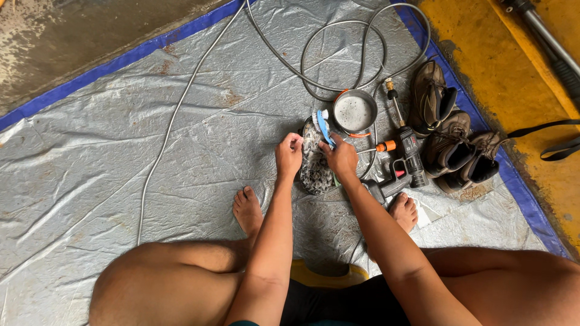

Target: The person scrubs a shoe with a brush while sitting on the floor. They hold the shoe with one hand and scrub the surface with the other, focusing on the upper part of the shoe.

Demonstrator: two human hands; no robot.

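A soapy, dark insole or shoe sole [315, 166] lies on the grey tarpaulin [151, 151] between my feet. My left hand [289, 153] pinches its left edge near the top. My right hand [341, 158] grips a blue-handled scrub brush [323, 125], whose white bristles rest on the upper end of the sole. Foam covers most of the sole's surface.
A small metal bowl of soapy water [354, 111] sits just beyond the brush. A grey spray gun [403, 168] with hose [338, 54] lies to the right. Three brown boots [450, 136] stand at the tarp's right edge, by yellow floor [513, 66]. My bare feet [248, 211] flank the sole.
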